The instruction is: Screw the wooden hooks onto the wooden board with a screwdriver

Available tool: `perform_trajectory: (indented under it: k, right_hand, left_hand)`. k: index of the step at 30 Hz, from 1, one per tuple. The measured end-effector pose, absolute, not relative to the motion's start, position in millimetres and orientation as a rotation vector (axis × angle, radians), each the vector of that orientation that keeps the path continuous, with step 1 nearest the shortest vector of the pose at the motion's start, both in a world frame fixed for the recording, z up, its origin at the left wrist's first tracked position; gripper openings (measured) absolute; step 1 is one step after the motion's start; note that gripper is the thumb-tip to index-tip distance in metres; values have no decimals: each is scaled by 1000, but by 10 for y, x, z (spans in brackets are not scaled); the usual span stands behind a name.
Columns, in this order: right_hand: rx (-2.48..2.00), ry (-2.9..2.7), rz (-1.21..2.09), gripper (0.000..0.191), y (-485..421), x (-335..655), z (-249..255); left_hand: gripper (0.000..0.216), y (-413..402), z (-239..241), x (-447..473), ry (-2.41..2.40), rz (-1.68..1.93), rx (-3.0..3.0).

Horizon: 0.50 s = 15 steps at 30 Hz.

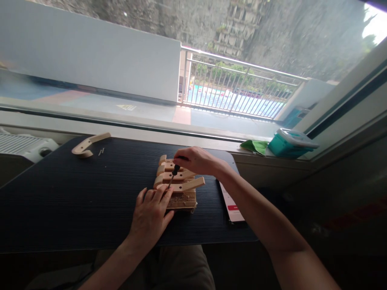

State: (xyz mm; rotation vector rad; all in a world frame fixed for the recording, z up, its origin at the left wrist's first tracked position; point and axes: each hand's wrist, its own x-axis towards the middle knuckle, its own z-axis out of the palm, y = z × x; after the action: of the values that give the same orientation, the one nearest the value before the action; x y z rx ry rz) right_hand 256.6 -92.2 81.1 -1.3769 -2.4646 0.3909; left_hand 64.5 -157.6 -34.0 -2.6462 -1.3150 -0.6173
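Note:
My right hand (195, 159) is closed round the black handle of a screwdriver (175, 170). The screwdriver slants down, its tip at the nearest wooden hook (188, 186). My left hand (152, 211) presses its fingertips on that hook beside the tip, with the thumb apart near the board's front edge. Beneath the hooks lies a rough wooden board (183, 201). Several pale curved hooks with dark screw holes sit in a row across it; my right hand partly covers the farther ones. Whether a screw is under the tip cannot be made out.
A loose wooden hook (90, 141) and small screws (101, 152) lie at the dark table's (75, 197) far left. Right of the board is a tablet or phone (232, 207), partly under my forearm. A teal box (290, 143) and green cloth (254, 146) rest on the windowsill.

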Motion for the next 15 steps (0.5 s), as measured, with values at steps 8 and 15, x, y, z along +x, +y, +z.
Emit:
perform_trajectory:
  k: [8, 15]
  right_hand:
    - [-1316, -2551, 356, 26, -992, 2580, 869]
    - [-1313, -2478, 428, 23, -1065, 2604, 853]
  left_hand:
    - [52, -1576, -342, 648, -1301, -615, -2641]
    - [51, -1574, -350, 646, -1296, -603, -2628]
